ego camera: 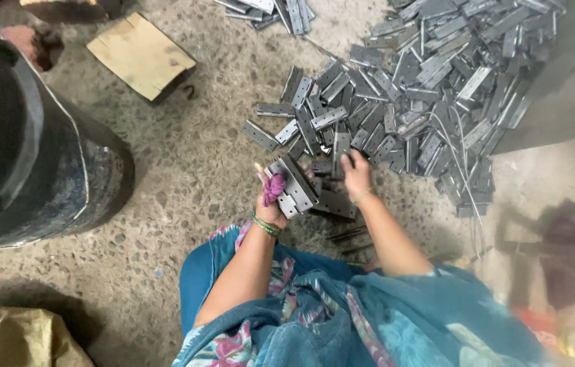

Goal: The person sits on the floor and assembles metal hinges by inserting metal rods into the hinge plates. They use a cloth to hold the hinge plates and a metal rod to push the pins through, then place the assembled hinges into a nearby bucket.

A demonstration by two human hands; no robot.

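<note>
Two hands (274,200) (hinges (293,185) stacked), black drum (36,156)

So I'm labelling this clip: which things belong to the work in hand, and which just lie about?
In use:
- left hand, holding a stack of grey metal hinges
- right hand, on a hinge at the edge of the hinge pile

Lying about:
- wooden block
- black drum
- tan sack
</note>
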